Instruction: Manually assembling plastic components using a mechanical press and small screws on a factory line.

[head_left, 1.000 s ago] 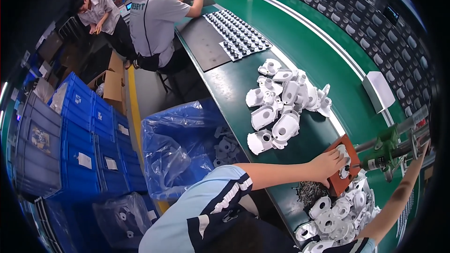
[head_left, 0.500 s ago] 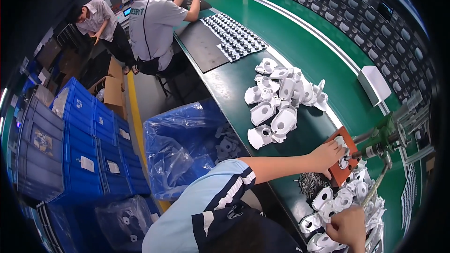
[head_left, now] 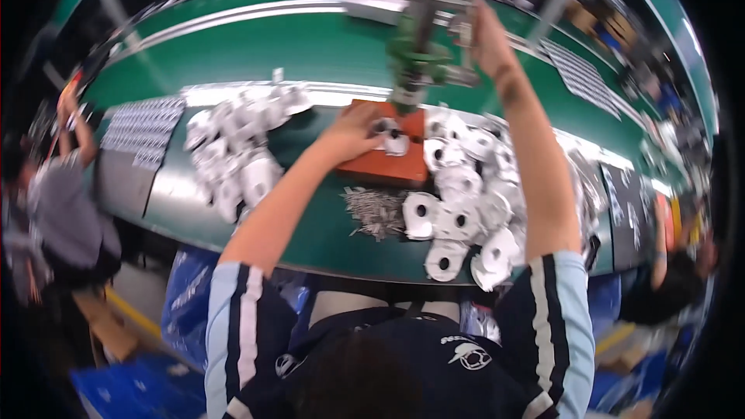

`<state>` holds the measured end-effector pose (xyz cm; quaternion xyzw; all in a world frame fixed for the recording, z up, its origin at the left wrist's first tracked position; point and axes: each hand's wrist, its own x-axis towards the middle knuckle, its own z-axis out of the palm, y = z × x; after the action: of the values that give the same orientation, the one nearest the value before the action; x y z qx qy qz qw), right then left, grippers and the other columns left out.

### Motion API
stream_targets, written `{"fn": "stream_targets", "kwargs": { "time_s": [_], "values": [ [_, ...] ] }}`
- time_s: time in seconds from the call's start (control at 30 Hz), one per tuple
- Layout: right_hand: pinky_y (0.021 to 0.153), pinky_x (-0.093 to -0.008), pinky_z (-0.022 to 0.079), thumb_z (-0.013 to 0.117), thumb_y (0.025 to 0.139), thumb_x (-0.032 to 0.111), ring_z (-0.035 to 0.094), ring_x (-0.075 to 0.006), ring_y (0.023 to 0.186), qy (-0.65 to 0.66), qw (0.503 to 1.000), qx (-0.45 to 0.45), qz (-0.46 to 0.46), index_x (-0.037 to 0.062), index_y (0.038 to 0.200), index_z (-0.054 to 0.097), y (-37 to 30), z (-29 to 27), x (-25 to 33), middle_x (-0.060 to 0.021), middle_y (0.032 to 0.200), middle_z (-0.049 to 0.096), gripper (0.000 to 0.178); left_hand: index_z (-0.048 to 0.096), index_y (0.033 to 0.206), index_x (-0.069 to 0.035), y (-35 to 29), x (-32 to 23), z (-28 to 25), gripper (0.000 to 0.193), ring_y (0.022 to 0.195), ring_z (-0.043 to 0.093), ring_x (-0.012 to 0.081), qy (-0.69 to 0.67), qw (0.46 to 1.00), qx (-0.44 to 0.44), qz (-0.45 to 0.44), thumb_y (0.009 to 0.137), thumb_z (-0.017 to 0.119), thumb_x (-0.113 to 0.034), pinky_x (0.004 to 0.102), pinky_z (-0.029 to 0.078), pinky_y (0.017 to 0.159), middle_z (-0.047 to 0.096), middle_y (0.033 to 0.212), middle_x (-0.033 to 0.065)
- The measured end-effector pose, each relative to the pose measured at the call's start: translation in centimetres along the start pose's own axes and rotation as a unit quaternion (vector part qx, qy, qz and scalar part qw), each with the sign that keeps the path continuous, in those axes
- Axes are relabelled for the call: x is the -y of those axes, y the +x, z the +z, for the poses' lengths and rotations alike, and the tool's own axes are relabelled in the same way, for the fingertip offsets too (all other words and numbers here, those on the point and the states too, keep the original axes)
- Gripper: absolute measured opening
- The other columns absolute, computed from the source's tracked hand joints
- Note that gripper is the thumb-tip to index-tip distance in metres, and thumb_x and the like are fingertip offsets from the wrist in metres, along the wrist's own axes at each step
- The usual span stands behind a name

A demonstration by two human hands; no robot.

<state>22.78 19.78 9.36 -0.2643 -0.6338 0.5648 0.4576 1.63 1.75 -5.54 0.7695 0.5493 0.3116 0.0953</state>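
Observation:
An orange block (head_left: 384,169) lies on the green bench (head_left: 326,233) in front of me. A small white plastic part (head_left: 394,142) sits on top of it. My left hand (head_left: 351,133) rests on the block's left end, with its fingers on that part. A green hanging power tool (head_left: 419,54) points straight down at the part. My right hand (head_left: 485,31) is raised and wrapped round the tool's grey upper end.
White plastic housings are heaped to the left (head_left: 233,151) and right (head_left: 466,206) of the block. A pile of small screws (head_left: 372,213) lies near the front edge. A green conveyor belt (head_left: 295,46) runs behind. Other people work at the far left (head_left: 58,209) and far right (head_left: 683,279).
My head has swung to face the bench square on. My right hand has risen from the housings by the front edge to the hanging tool. My left hand stays on the orange block.

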Motion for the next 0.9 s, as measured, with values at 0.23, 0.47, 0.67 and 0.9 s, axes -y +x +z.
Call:
{"fn": "stream_targets", "kwargs": {
  "time_s": [0.23, 0.47, 0.67, 0.9],
  "values": [
    [0.073, -0.033, 0.047, 0.056, 0.087, 0.034, 0.06, -0.0201, 0.081, -0.303, 0.95, 0.064, 0.03, 0.0026, 0.103, 0.06, -8.9, -7.0, -2.1, -0.0111, 0.088, 0.063, 0.036, 0.055, 0.111, -0.015, 2.8, -2.8, -3.8, 0.045, 0.092, 0.053, 0.0332, 0.114, 0.988, 0.091, -0.048, 0.07, 0.065, -0.029, 0.0404, 0.047, 0.078, 0.053, 0.099, 0.0129],
    [0.087, -0.0398, 0.044, 0.07, 0.073, 0.037, 0.055, -0.0346, 0.103, -0.639, 0.738, 0.18, 0.123, 0.0037, 0.112, 0.057, -13.0, -10.5, -6.8, -0.0213, 0.107, 0.059, 0.053, 0.061, 0.105, -0.006, 5.1, 3.1, -6.3, 0.056, 0.093, 0.058, 0.0358, 0.076, 0.988, -0.008, -0.132, 0.068, 0.07, -0.047, 0.0405, 0.047, 0.08, 0.054, 0.097, 0.0216],
    [0.091, -0.0418, 0.043, 0.077, 0.059, 0.045, 0.054, -0.037, 0.107, -0.686, 0.663, 0.23, 0.195, 0.008, 0.129, 0.042, -12.9, -8.2, -8.1, -0.0216, 0.114, 0.057, 0.086, 0.057, 0.098, 0.002, 8.0, 8.4, -4.2, 0.07, 0.09, 0.06, 0.04, 0.195, 0.936, -0.139, -0.257, 0.066, 0.068, -0.06, 0.0437, 0.05, 0.077, 0.056, 0.102, 0.0228],
    [0.095, -0.0418, 0.04, 0.078, 0.057, 0.046, 0.051, -0.0399, 0.11, -0.664, 0.692, 0.214, 0.183, 0.0056, 0.134, 0.034, -12.8, -7.9, -8.0, -0.0273, 0.117, 0.053, 0.097, 0.049, 0.109, -0.006, 10.6, 11.6, -0.5, 0.063, 0.093, 0.058, 0.0409, 0.111, 0.931, -0.144, -0.315, 0.067, 0.074, -0.046, 0.0447, 0.05, 0.078, 0.052, 0.107, 0.022]
  ]
}}
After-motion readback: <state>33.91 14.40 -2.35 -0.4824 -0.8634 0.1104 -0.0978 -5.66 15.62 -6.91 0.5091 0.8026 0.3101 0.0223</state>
